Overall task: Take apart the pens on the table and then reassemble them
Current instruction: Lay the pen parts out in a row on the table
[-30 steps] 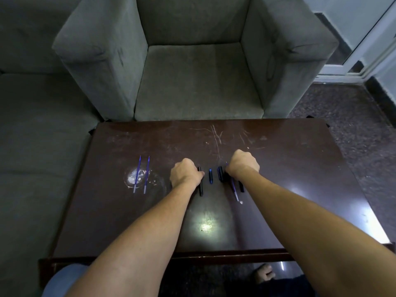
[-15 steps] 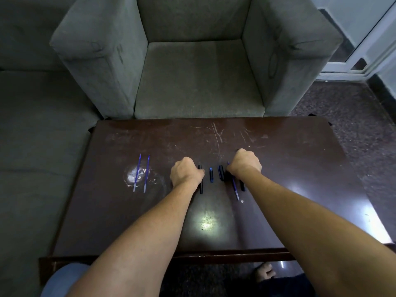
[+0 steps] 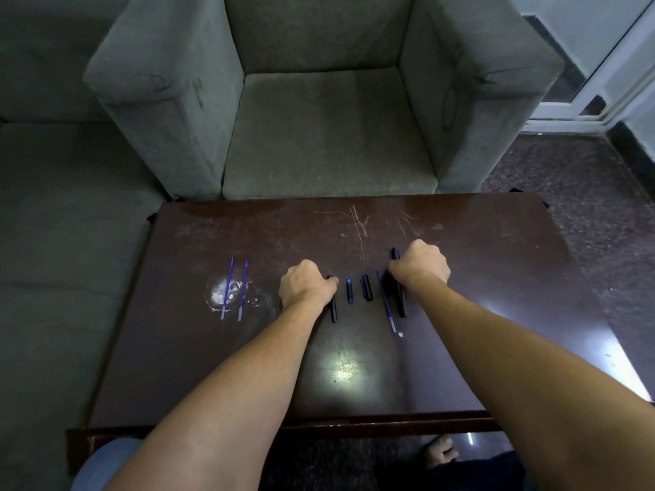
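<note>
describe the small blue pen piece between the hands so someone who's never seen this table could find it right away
On the dark wooden table in front of the grey armchair, look in the gap between the left hand and right hand. The short blue piece lies there; its neighbours are black and mostly longer.
</note>
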